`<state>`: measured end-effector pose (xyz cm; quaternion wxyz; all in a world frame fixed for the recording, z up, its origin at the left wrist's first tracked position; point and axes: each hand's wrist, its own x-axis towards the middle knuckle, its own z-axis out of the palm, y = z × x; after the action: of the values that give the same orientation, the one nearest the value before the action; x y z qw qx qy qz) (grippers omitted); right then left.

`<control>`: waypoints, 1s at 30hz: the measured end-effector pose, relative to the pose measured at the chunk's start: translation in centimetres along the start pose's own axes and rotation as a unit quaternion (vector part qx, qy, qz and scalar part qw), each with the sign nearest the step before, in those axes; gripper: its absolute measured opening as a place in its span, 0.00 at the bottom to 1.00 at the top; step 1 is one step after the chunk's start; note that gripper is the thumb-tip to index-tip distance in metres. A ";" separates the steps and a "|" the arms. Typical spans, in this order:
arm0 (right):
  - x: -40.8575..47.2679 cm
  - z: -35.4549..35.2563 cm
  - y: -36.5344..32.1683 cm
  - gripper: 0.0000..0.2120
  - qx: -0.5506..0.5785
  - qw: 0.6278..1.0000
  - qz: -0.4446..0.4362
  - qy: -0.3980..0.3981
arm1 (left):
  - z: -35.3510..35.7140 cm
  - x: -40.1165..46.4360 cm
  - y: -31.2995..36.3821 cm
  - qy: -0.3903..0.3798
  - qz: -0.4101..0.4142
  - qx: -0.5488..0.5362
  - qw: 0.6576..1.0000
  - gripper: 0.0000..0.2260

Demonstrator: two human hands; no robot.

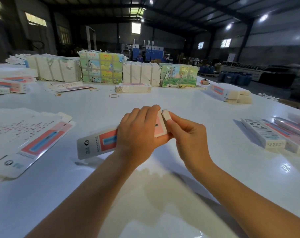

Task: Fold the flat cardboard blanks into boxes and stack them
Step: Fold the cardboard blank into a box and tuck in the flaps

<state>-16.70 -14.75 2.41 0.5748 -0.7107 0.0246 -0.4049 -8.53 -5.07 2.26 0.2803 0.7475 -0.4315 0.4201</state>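
Note:
A long narrow box, white with a pink and blue panel, is held just above the white table at its middle. My left hand grips the box around its far half, fingers curled over the top. My right hand pinches the white end flap at the box's far end. A stack of flat blanks lies at the left. Folded boxes lie stacked at the right.
Bundles of packed cardboard line the table's far side, with a low pile of blanks in front. Rubber bands lie loose nearby. More folded boxes sit far left and far right.

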 end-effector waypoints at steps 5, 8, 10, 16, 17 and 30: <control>0.0 0.0 0.4 0.13 -0.085 0.996 -0.006 0.018 | 0.0 0.2 0.4 -0.014 0.010 0.036 0.999 0.27; -0.2 0.0 0.4 0.14 -0.124 0.992 -0.014 0.024 | 0.1 0.2 0.7 -0.038 0.000 0.047 0.998 0.24; -0.6 0.1 0.4 0.16 -0.165 0.985 -0.046 0.012 | 0.1 0.3 1.1 -0.042 -0.011 0.057 0.997 0.21; -2.1 1.7 0.7 0.09 -0.210 0.967 -0.112 -0.093 | -0.2 0.1 1.0 -0.088 -0.055 0.066 0.992 0.15; -2.2 1.7 0.8 0.10 -0.211 0.966 -0.111 -0.103 | -0.2 -0.1 0.9 -0.092 -0.055 0.068 0.992 0.15; -0.8 0.5 1.3 0.14 -0.175 0.981 -0.059 -0.066 | 0.5 -0.1 0.8 -0.035 -0.039 0.074 0.996 0.13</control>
<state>-16.41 -14.37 0.84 0.4170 -0.8257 0.0148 -0.3796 -9.09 -5.82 1.93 0.2249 0.7971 -0.3789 0.4128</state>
